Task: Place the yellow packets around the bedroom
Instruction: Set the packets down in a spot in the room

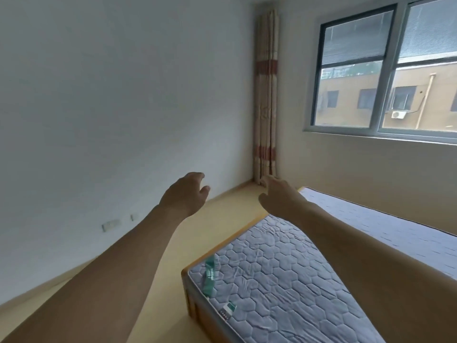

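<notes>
Both my arms stretch forward into the room. My left hand (186, 193) hangs in the air above the floor strip, its fingers loosely curled and holding nothing. My right hand (278, 194) is raised over the near corner of the bed, fingers pointing toward the far corner, with nothing in it. No yellow packet shows anywhere in this view.
A bare quilted grey mattress (284, 276) on a wooden bed frame (191, 293) fills the lower right. A strip of pale wooden floor (217, 219) runs between bed and white wall. A bunched curtain (266, 100) hangs in the corner beside the window (393, 68). Wall sockets (111, 224) sit low on the left wall.
</notes>
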